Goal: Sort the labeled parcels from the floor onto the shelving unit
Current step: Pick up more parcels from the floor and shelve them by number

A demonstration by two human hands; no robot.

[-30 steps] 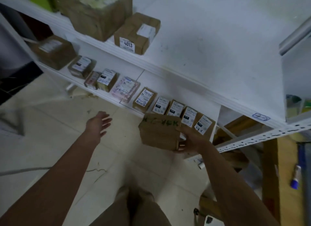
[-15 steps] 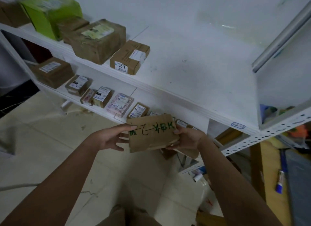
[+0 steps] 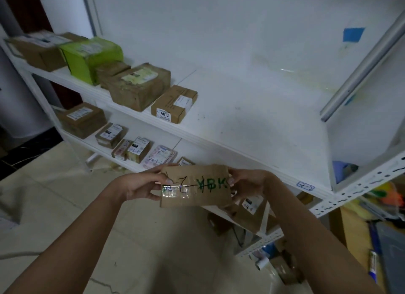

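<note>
A flat brown cardboard parcel (image 3: 195, 185), marked in green and black handwriting with a strip of clear tape across its face, is held up in the air at near centre, in front of the edge of the white metal shelving unit (image 3: 252, 109). The left hand (image 3: 140, 184) grips its left end, thumb laid on the written face and fingers curled behind. The right hand (image 3: 247, 183) grips the right end the same way, thumb tip on the front near the green letters.

On the upper shelf, far left, stand a bright green box (image 3: 89, 57), a large tape-wrapped brown carton (image 3: 140, 86) and, just right of it, a small brown carton with a white "4013" label (image 3: 175, 104); the right part of that shelf is bare white board. The lower shelf carries a row of small labelled packets (image 3: 137, 149), partly hidden behind the held parcel. Pale floor tiles (image 3: 65, 195) lie below the arms. A blue tape square (image 3: 353, 34) sticks on the far wall at right.
</note>
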